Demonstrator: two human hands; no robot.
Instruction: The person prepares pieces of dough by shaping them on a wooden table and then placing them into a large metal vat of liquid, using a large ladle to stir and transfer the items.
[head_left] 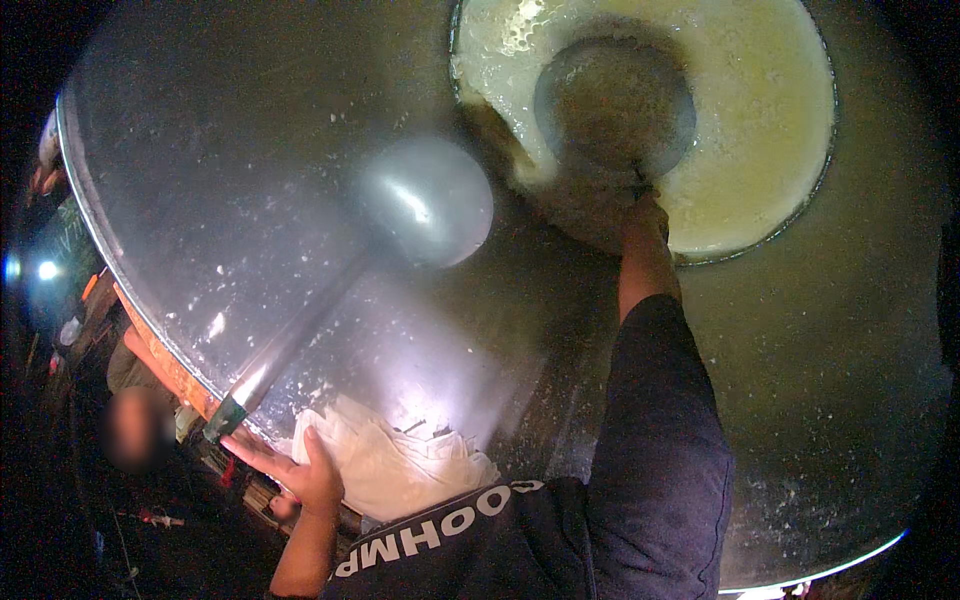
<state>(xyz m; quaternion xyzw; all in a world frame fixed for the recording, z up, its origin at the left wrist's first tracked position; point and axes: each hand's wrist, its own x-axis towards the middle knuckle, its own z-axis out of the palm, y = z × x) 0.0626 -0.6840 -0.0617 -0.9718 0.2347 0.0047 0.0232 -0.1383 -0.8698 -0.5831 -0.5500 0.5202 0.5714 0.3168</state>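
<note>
My right hand reaches far into a wide metal pan, closed around the short grip of a round, dark skimmer. The skimmer's disc is over the pale yellow, frothy liquid pooled in the pan's bottom; blur hides whether it touches the surface. At the near left rim, my left hand lies with its fingers stretched and thumb apart. Its fingertips are by the dark green handle end of a big metal ladle. The ladle rests on the sloping wall, rounded side up.
A crumpled white cloth hangs over the near rim beside my left hand. White specks and splashes dot the pan wall. Beyond the left rim, another person is in the dark, near an orange-brown board. A bright lamp shines there.
</note>
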